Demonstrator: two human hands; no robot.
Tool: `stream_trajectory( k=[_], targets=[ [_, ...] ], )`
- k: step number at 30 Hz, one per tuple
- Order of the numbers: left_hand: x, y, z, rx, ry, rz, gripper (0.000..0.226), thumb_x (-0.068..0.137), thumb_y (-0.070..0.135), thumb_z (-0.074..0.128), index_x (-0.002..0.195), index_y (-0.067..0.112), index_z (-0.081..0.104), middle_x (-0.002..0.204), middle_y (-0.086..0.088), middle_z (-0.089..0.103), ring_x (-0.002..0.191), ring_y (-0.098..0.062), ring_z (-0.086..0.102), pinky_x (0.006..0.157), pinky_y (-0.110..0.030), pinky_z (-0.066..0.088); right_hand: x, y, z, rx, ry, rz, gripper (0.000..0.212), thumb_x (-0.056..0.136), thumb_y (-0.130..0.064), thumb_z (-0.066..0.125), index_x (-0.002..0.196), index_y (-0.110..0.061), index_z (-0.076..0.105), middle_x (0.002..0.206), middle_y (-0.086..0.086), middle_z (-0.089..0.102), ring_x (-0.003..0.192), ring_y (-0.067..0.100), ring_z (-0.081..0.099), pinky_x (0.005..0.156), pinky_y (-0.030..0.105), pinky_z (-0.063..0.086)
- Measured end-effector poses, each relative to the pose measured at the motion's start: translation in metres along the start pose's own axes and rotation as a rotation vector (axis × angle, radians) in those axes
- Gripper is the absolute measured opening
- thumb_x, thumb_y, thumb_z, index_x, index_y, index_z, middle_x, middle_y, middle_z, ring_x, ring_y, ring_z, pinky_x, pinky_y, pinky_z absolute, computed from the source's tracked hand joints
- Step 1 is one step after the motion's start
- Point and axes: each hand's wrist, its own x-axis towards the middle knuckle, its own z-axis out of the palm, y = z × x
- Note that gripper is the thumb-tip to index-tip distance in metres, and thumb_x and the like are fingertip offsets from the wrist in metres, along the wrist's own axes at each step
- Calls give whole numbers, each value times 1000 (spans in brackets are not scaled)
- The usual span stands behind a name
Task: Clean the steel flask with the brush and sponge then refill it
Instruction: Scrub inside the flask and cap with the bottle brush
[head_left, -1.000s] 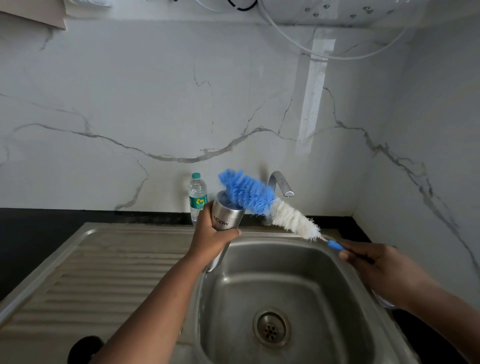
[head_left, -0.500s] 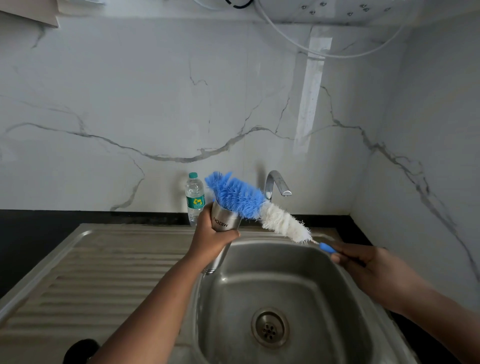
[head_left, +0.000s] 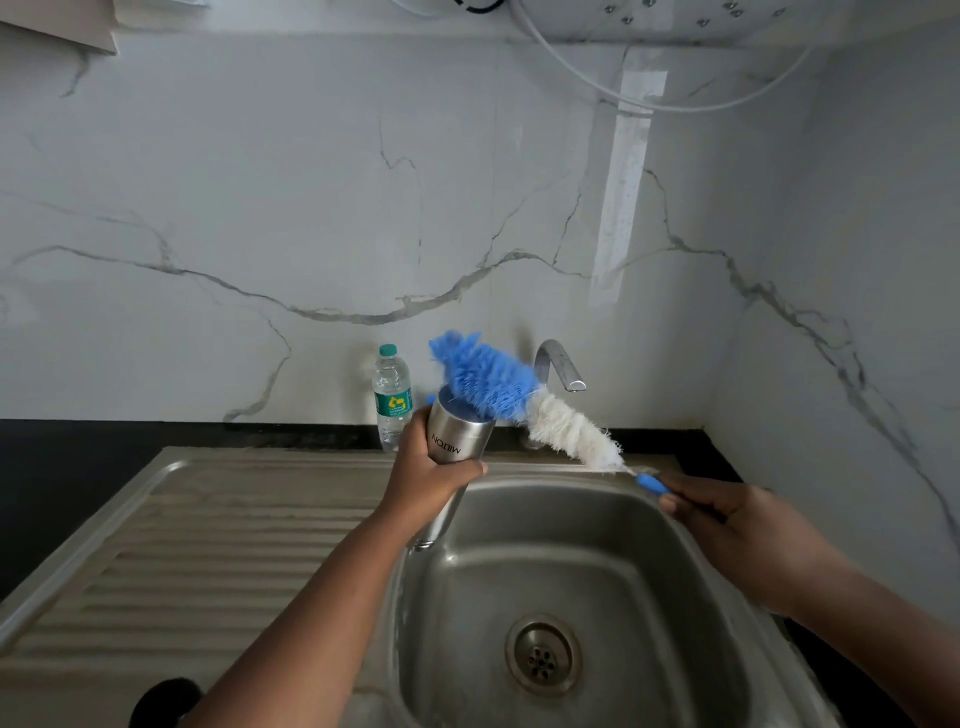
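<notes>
Steel flask (head_left: 457, 441) gripped in left hand (head_left: 423, 480), fingers and thumb wrapped round its middle, held in the air over the left rim of the sink basin (head_left: 597, 525). Long axis tilted: open mouth up and slightly away toward the wall, base down toward the wearer, just above the basin edge. Printed lettering on the body upside down. Bottle brush (head_left: 524, 410) held by right hand (head_left: 727, 525), fingers curled round the thin blue handle end. Brush slanted from lower right to upper left, blue bristle end resting across the flask's mouth, white bristle section behind it in the open air, tip blurred. Tap spout (head_left: 561, 364) behind the brush. Plastic water bottle (head_left: 392, 400) upright on the counter at the wall, just left of the flask. Drain (head_left: 543, 654) in the basin floor, ridged drainboard (head_left: 234, 545) to the left.
</notes>
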Motion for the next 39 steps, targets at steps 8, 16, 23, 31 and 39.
stream_trajectory(
  k=[8,16,23,31,39],
  targets=[
    [1,-6,-9,21,30,20,64,65,-2,86,106,34,53,97,0,67,76,-5,65,65,-21,52,-1,2,-7,0,29,27,38,91,-53,49,82,-88,37,92,-5,74,84,10,69,77,29,53],
    [-4,-4,-16,14,47,12,64,63,3,89,105,33,52,96,4,67,75,2,65,69,-21,54,6,-12,0,39,24,-24,25,90,-47,56,106,-67,56,89,-11,74,81,8,68,75,31,54],
    [-11,3,-45,-2,137,-7,72,51,28,90,111,37,51,100,-3,66,84,-14,65,78,-38,58,16,-29,9,85,-17,-109,25,88,-49,57,109,-63,58,83,-31,68,77,-9,61,67,15,46],
    [-33,20,-122,11,287,30,75,56,22,92,119,32,51,110,5,67,98,-9,67,84,-30,56,39,-94,37,161,-83,-252,28,89,-50,55,116,-52,62,82,-23,71,77,-7,62,68,12,44],
    [-73,17,-221,129,467,10,69,59,16,93,109,38,51,105,6,67,92,-7,67,79,-27,55,65,-174,93,281,-210,-404,24,90,-50,54,111,-53,64,66,-17,64,64,-8,55,62,6,38]
  ],
)
